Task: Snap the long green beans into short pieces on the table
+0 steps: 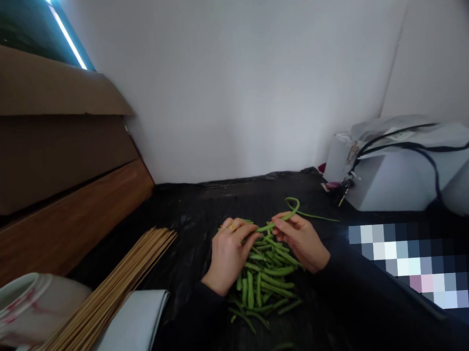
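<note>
Head view, only one. We're taking the clock centred on the pile of cut green pieces (266,274), which is lying loose on the black sheet (205,209).

We're seeing the left hand (229,252) at 11 o'clock, curled, thumb and fingertips pinching one end of a long green bean (266,227). It's wearing a gold-coloured ring (232,226). We're seeing the right hand (303,243) at 1-2 o'clock, also nearly closed, fingertips gripping the same bean a little further along.

Bean's spanning the gap between the hands at 12, above the pile, then curving up past the right hand into a loop. A thin stretch is trailing out toward 2; we can't tell if it's the same bean.

One stray piece (280,347) is sitting apart at 6.

Surroundings: we're spotting a bundle of thin sticks (106,294) at 9, overlapping a white folded item (127,330) at 8. Pale pot (63,300) is standing beyond the sticks, also at 9. White box (397,181) with dark cables (415,146) is sitting at 2.
</note>
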The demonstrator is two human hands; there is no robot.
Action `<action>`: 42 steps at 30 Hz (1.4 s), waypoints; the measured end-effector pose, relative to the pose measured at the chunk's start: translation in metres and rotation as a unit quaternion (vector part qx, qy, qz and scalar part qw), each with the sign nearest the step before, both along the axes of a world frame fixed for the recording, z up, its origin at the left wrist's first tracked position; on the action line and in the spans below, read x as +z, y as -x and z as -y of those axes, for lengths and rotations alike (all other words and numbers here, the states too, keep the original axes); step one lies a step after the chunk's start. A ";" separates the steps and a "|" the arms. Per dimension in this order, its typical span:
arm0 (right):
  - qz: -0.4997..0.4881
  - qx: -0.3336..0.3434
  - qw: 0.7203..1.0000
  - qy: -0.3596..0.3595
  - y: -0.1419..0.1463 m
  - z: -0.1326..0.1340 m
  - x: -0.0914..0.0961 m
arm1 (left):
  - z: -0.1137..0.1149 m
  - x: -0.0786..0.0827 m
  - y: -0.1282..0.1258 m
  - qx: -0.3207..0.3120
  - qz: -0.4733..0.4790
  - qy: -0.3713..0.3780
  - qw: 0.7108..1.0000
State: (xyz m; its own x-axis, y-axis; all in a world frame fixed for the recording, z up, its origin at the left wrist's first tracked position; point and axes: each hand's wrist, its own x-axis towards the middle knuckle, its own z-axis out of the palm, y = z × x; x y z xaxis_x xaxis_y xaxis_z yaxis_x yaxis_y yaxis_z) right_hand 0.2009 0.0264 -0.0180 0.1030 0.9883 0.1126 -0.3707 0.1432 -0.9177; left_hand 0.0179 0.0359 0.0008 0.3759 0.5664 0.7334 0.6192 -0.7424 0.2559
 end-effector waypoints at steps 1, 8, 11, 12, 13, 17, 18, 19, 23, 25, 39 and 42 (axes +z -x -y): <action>0.002 0.003 1.000 -0.001 0.001 0.001 0.000 | 0.000 0.000 0.000 0.003 -0.007 -0.005 1.000; 0.049 0.012 0.999 -0.019 0.003 0.004 0.000 | 0.003 0.000 0.000 0.016 -0.086 -0.023 0.996; 0.070 0.014 0.997 -0.024 0.003 0.004 -0.001 | 0.004 0.002 0.000 0.012 -0.094 -0.017 0.995; 0.068 0.015 0.997 -0.023 0.003 0.004 -0.001 | 0.004 0.002 0.000 0.010 -0.091 -0.015 0.996; 0.061 0.017 0.998 -0.020 0.003 0.004 -0.001 | 0.004 0.002 0.000 0.009 -0.087 -0.014 0.996; 0.012 0.023 1.000 0.007 0.004 0.004 -0.001 | 0.002 0.002 0.002 0.004 -0.055 -0.011 0.998; -0.001 0.026 1.000 0.016 0.004 0.004 -0.001 | 0.002 0.002 0.002 -0.002 -0.038 -0.009 0.999; -0.016 0.031 0.999 0.025 0.004 0.005 0.000 | 0.002 0.003 0.002 -0.011 -0.018 -0.005 1.000; -0.085 0.071 0.993 0.045 0.004 0.007 0.004 | 0.004 0.010 0.002 -0.058 0.066 0.027 0.996; -0.115 0.091 0.988 0.054 0.004 0.008 0.006 | 0.007 0.013 0.001 -0.074 0.098 0.044 0.991; -0.154 0.155 0.972 0.082 0.006 0.011 0.003 | 0.015 0.014 -0.005 -0.098 0.163 0.083 0.978; -0.149 0.168 0.971 0.085 0.011 0.012 0.002 | 0.017 0.014 -0.009 -0.111 0.178 0.092 0.973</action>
State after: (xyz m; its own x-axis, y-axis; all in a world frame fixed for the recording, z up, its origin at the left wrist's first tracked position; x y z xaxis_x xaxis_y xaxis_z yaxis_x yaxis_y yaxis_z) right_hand 0.1902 0.0140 -0.0163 -0.2255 0.9734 -0.0395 -0.6236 -0.1754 -0.7618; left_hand 0.0268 0.0186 0.0144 0.2451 0.6339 0.7335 0.2968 -0.7694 0.5657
